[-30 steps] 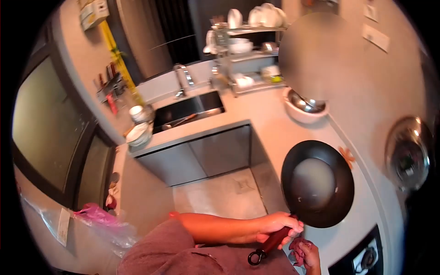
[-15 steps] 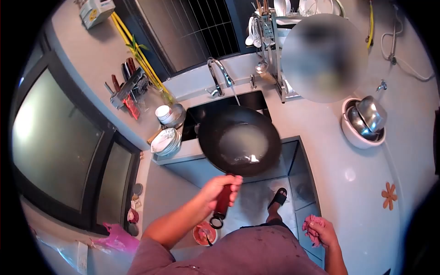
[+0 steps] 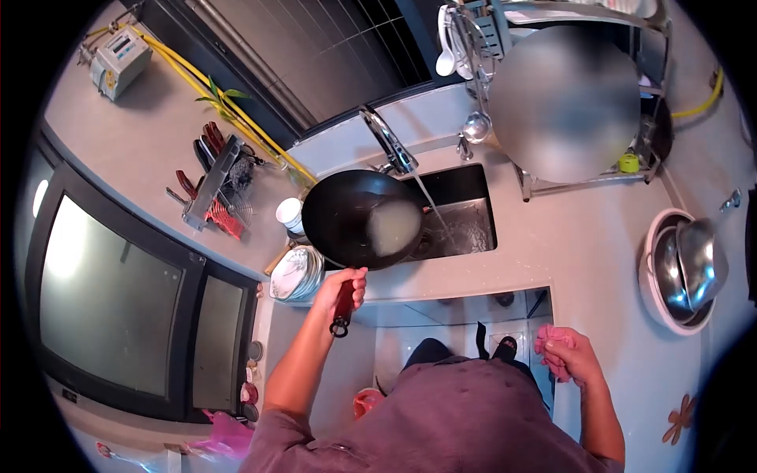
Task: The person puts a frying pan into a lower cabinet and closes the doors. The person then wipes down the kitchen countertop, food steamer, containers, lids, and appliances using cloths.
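In the head view I am observing my left hand gripping a dark pan by its handle, over the left part of the sink. Cloudy liquid is lying toward the pan's right side. The faucet is running water into the sink. My right hand is clutching a pink cloth. Metal bowls are resting in a white basin on the surface.

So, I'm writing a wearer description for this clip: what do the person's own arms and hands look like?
The left hand and right hand are ungloved, with no watch or bracelet visible; rings can't be ruled out, since the fingers are partly hidden. The forearms are uncovered below the short sleeves of a dusky purple shirt.
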### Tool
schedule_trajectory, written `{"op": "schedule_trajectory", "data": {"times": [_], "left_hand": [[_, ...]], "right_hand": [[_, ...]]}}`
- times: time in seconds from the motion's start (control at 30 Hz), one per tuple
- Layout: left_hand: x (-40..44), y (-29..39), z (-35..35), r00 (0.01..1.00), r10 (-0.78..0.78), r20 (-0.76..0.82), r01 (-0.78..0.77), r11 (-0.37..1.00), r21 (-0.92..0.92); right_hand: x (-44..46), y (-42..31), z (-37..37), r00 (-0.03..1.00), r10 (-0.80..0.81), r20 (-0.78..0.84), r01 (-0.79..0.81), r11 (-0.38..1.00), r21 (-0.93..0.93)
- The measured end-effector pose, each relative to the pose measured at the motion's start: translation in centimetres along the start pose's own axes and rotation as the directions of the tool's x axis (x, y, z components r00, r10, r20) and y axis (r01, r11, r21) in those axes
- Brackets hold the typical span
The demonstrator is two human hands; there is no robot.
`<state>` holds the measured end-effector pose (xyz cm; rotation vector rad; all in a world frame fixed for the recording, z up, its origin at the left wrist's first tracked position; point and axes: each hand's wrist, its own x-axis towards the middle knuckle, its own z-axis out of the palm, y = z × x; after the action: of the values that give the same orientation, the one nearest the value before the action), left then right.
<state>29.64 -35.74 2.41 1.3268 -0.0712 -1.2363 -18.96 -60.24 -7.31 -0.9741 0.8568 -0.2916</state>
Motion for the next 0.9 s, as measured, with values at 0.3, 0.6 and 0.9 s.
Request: {"op": "schedule_trajectory", "data": {"times": [0.3, 0.6, 0.9], "left_hand": [[7.8, 1.0, -4.3, 0.997, -0.072, -0.039, 0.072, 0.997, 0.001], [13.2, 1.1, -9.3, 0.971, -0.204, -0.126, 0.218, 0.969, 0.119], [15.6, 0.7, -10.3, 0.965, -0.177, -0.193, 0.222, 0.944, 0.246]], "right_hand": [[-0.1, -0.3, -1.1, 0.991, -0.016, -0.132, 0.032, 0.993, 0.113], [-1.1, 1.0, 0.9, 0.946, 0.04, -0.321, -0.006, 0.994, 0.105], [0.2, 0.0, 3.1, 0.941, 0.033, -0.336, 0.006, 0.993, 0.115]]}}
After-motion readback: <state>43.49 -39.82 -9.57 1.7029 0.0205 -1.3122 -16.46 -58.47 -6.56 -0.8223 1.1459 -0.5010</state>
